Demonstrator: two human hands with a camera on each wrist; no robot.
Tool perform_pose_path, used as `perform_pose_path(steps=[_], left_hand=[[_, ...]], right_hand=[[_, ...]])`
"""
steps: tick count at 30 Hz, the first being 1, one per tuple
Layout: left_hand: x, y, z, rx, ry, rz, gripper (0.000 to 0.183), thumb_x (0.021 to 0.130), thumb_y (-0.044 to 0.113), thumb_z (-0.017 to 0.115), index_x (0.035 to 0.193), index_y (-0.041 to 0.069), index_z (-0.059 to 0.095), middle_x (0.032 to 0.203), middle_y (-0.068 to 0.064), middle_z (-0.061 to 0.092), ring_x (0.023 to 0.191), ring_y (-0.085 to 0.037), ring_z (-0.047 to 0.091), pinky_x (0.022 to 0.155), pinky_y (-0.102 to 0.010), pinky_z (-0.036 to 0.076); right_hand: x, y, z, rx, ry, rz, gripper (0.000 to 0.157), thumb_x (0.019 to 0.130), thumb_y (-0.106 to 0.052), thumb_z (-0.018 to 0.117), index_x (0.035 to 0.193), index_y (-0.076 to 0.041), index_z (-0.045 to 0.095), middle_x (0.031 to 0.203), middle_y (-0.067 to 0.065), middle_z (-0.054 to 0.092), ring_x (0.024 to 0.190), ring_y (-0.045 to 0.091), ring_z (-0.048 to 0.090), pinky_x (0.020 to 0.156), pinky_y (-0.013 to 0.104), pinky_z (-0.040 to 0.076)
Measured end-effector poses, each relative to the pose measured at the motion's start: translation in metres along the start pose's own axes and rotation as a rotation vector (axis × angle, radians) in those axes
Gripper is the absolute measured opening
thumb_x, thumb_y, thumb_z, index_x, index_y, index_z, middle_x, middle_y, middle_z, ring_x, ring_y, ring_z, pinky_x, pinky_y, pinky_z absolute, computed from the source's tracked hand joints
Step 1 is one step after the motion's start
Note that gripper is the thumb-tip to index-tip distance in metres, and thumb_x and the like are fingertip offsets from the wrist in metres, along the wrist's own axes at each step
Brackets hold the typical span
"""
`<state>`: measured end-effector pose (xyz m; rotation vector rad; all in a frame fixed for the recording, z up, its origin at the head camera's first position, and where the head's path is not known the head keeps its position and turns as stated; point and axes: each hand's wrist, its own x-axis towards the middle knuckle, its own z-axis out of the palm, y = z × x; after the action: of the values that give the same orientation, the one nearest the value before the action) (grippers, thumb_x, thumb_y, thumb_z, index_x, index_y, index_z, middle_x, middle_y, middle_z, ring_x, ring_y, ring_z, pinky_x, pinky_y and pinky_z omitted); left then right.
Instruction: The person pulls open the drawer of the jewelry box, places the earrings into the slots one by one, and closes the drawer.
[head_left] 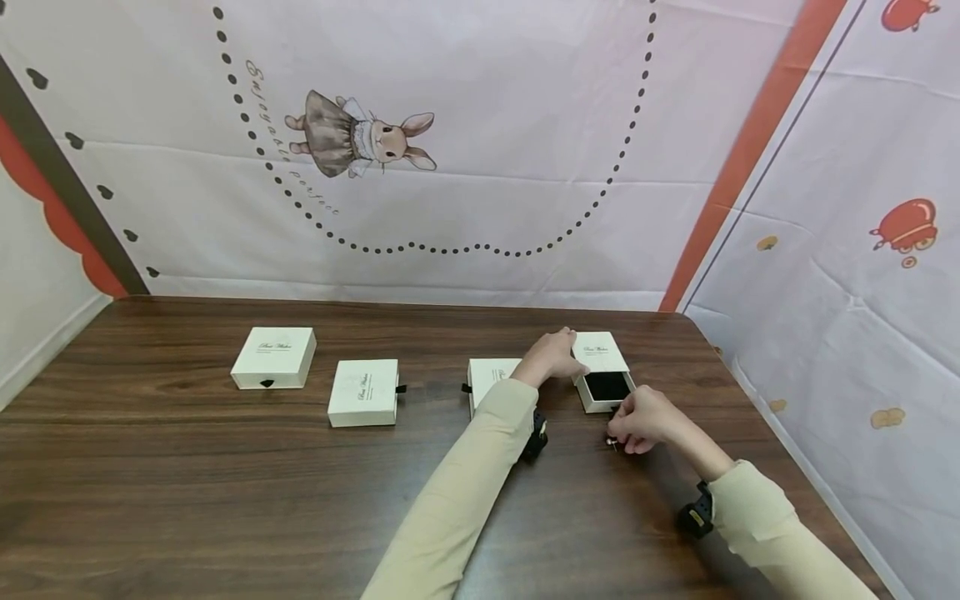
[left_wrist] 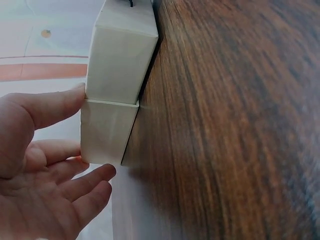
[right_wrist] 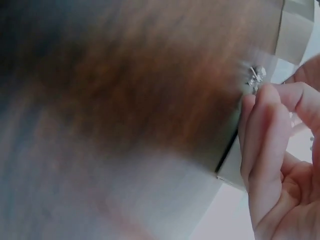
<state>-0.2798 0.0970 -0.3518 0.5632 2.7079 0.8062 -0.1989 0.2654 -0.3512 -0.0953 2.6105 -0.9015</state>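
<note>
My left hand [head_left: 555, 357] holds a white drawer-style gift box [head_left: 597, 354] at the right of the table. In the left wrist view, the thumb of my left hand [left_wrist: 45, 165] lies on the box's [left_wrist: 117, 65] edge and fingers touch its far end. The drawer is pulled partway out toward me, showing a black lining [head_left: 607, 386]. Just in front of the drawer, my right hand [head_left: 647, 421] pinches a small sparkling earring [right_wrist: 256, 75] between thumb and fingertips. Part of the earring is hidden by the fingers.
Two closed white boxes with black pull tabs, one at the far left [head_left: 273, 358] and one left of centre [head_left: 363, 393], stand on the brown wooden table [head_left: 225, 500]. A third box [head_left: 491, 379] is partly covered by my left forearm. A printed cloth [head_left: 487, 200] hangs behind the table.
</note>
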Motion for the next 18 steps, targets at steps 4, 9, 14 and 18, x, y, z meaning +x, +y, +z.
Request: perform_pose_path(steps=[4,9,14,18], left_hand=[[-0.001,0.0,0.0,0.008,-0.004,-0.002,0.071,0.088,0.035,0.059,0.144,0.009,0.026,0.151,-0.004,0.019,0.136,-0.026,0.02,0.107,-0.034,0.024],[0.0,0.0,0.0,0.005,0.0,0.0,0.07,0.088,0.034,0.059,0.144,0.008,0.025,0.151,-0.005,0.019,0.136,-0.026,0.02,0.107,-0.035,0.025],[-0.002,0.001,0.0,-0.006,0.001,-0.006,0.071,0.088,0.034,0.06,0.144,0.01,0.025,0.151,-0.005,0.019,0.136,-0.025,0.02,0.106,-0.035,0.026],[-0.002,0.001,0.0,-0.016,0.006,-0.017,0.071,0.087,0.034,0.06,0.144,0.011,0.026,0.151,-0.004,0.019,0.136,-0.024,0.02,0.106,-0.034,0.027]], right_hand=[[-0.002,0.004,-0.006,0.064,-0.063,-0.065,0.008,0.076,-0.006,0.059,0.072,0.001,0.062,0.058,0.005,0.061,0.048,0.013,0.059,0.047,0.029,0.051],[-0.005,0.007,-0.018,0.155,-0.141,-0.106,0.017,0.083,-0.006,0.056,0.091,0.007,0.063,0.067,0.006,0.063,0.05,0.011,0.058,0.048,0.029,0.051],[-0.006,0.007,-0.031,0.207,-0.18,-0.115,0.028,0.087,-0.006,0.053,0.108,0.011,0.06,0.075,0.009,0.066,0.051,0.008,0.057,0.049,0.026,0.051],[-0.005,0.007,-0.036,0.272,-0.164,-0.098,0.03,0.088,-0.007,0.057,0.111,0.012,0.057,0.081,0.01,0.066,0.052,0.007,0.056,0.05,0.025,0.05]])
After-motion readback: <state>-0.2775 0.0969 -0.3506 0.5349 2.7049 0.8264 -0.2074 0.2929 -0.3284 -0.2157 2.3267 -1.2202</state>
